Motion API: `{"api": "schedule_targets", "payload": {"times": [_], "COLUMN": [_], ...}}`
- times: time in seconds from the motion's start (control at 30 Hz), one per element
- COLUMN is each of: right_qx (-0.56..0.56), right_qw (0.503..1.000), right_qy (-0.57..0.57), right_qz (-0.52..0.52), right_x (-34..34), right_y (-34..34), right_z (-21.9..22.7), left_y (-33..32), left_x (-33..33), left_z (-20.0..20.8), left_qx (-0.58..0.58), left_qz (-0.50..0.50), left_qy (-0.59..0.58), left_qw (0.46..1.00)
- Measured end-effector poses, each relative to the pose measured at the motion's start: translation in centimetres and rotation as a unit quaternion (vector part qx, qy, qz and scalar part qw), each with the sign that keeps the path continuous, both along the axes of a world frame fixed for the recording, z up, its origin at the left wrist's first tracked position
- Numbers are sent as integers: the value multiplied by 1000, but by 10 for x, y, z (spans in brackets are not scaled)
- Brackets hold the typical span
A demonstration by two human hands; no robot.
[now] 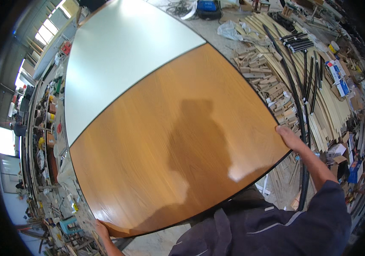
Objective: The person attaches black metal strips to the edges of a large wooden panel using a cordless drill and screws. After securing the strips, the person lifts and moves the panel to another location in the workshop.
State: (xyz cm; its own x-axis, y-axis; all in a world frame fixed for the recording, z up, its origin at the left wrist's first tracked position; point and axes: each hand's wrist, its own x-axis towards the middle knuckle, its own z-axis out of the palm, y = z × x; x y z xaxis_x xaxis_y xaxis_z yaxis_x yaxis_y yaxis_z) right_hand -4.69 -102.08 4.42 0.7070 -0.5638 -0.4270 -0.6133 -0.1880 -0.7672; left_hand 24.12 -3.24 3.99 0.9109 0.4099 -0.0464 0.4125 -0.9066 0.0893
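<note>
**Large panel held at two opposite edges in a workshop**

Workshop floor and shelving frame the view. At far left, cluttered shelves (48,123) run along a wall below bright windows (46,32). Low at left, the left hand (102,230) takes the bottom-left corner of a wood-grain panel (169,141); its fingers curl under and over the rim, so this grip is closed on the panel's edge. The panel fills the centre of the view, its glossy brown face turned up toward the camera and edged with a thin dark band. A shadow of the person falls across it. Beyond its far edge, touching or just beside it, lies a white panel (118,55) of similar width. The wood-grain panel therefore spans the whole gap between the two hands, extending away from the body. At right, the right hand (290,138) clamps the panel's right corner, thumb on the top face, forearm in a dark sleeve (323,213). Farther right, the floor carries wooden strips (319,98), small wood offcuts (272,85), black rods (304,64) and cardboard boxes (340,153).
</note>
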Motion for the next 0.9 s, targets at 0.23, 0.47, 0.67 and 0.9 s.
{"api": "schedule_targets", "payload": {"times": [0.23, 0.47, 0.67, 0.9], "right_qx": [32, 2, 21, 27], "right_qw": [999, 999, 999, 1000], "right_qy": [6, 24, 42, 7], "right_qz": [-5, 22, -11, -9], "right_x": [-10, 3, -16, -21], "right_y": [-139, -175, -182, -195], "right_z": [23, 20, 11, 1], "left_y": [-177, -209, -249, -249], "left_x": [-38, -42, -34, -23], "left_z": [3, 16, 20, 21], "left_qx": [-34, 3, -33, -42], "left_qz": [38, 63, 87, 96], "left_qy": [-28, -65, -60, -52], "left_qw": [998, 996, 994, 993]}}
